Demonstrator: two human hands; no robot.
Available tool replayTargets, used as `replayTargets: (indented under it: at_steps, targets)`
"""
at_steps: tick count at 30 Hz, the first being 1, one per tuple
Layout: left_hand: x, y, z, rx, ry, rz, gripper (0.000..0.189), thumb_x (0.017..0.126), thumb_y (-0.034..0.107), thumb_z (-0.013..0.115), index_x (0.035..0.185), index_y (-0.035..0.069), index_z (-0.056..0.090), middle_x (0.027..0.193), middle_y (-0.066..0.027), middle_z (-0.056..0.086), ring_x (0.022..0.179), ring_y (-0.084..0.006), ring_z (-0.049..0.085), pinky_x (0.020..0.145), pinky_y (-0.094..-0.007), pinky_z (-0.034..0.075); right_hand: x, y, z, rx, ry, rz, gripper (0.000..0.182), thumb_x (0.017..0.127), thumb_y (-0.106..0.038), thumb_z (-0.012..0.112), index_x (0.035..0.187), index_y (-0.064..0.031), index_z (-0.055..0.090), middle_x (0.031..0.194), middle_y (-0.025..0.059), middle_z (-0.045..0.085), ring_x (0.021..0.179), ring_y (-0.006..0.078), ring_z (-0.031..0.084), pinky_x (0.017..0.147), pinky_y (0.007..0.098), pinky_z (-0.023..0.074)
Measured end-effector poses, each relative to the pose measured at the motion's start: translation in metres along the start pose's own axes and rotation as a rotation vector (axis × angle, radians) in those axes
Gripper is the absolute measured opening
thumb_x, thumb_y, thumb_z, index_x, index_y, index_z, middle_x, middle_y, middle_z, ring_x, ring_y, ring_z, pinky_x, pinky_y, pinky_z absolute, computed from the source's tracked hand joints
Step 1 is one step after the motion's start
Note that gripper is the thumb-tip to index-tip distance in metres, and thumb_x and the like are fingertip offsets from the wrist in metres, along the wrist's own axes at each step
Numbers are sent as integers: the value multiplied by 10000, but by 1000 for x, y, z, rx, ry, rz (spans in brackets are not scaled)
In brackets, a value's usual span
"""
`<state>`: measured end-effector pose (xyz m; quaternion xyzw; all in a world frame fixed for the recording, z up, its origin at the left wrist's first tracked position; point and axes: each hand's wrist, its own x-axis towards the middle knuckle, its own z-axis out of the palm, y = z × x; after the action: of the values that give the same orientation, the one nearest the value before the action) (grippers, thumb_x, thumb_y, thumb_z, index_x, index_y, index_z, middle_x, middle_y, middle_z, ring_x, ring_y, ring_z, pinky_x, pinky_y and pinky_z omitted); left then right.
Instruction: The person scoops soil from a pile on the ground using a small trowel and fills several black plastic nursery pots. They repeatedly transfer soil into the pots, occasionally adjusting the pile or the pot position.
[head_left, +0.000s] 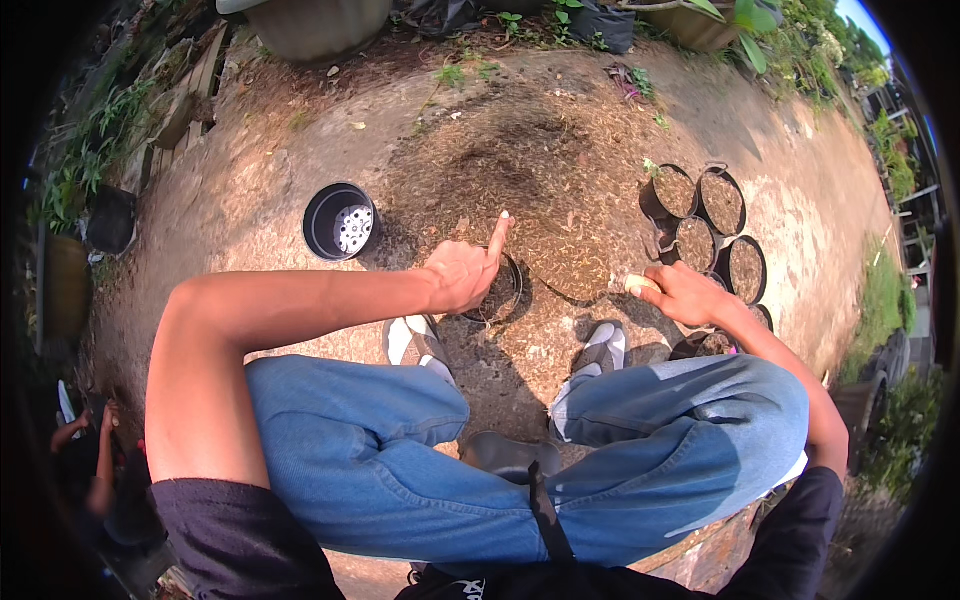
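My left hand (466, 274) is over a black plastic pot (514, 294) between my feet. Its index finger points away from me past the pot's rim; the other fingers are curled, and whether they touch the rim is hidden. The pot holds some brown soil mix, partly covered by the hand. My right hand (686, 294) grips the pale handle of a hand trowel (639, 283). The trowel's blade lies to the left, at the near edge of a heap of soil mixed with dry husks (547, 195), and is hard to tell from the soil.
An empty black pot (340, 222) with a perforated base stands at the left. Several filled black pots (721, 201) cluster at the right. Large planters (319, 30) line the far edge. Another person's hands (111, 414) show at the lower left. I sit on a low seat (510, 456).
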<state>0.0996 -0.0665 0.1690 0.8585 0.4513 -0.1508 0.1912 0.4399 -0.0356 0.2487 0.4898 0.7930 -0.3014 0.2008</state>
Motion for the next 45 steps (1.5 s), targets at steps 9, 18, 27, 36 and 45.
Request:
replayTargets:
  at_steps: [9,18,27,36,45]
  targets:
    - [-11,63,14,16,-126,306,1132,831,242,717,1519,-152,-92,697,-183,698,589,-295,690,528,-420,533,30,-37,-18,-151,-250,-80,665,1033,-474,446,767,103,643,727,296,645,801,428,682,775,520,520]
    - [1,51,38,96,-187,234,1076,868,253,683,1523,-151,-69,702,-182,696,586,-292,694,515,-421,547,47,-72,-32,-252,-288,8,613,1016,-480,485,934,94,683,881,314,681,927,472,667,835,526,519]
    - [2,52,30,122,-209,238,1070,850,287,710,1493,-214,17,725,-174,705,614,-269,705,513,-407,547,35,-81,-38,-308,-171,-79,570,1001,-423,526,896,114,687,857,321,679,892,472,678,832,530,537]
    - [-26,57,53,144,-230,345,817,909,169,536,1465,-249,108,699,-204,677,600,-307,692,528,-448,543,42,-90,-44,-378,-167,-132,467,956,-348,601,805,88,675,751,294,665,775,458,684,732,515,552]
    - [-43,54,64,262,-225,480,658,952,167,432,1412,-269,255,886,-206,578,747,-278,571,597,-450,442,51,-95,-42,-375,-57,-245,439,918,-322,616,744,79,664,692,286,645,752,455,678,701,520,544]
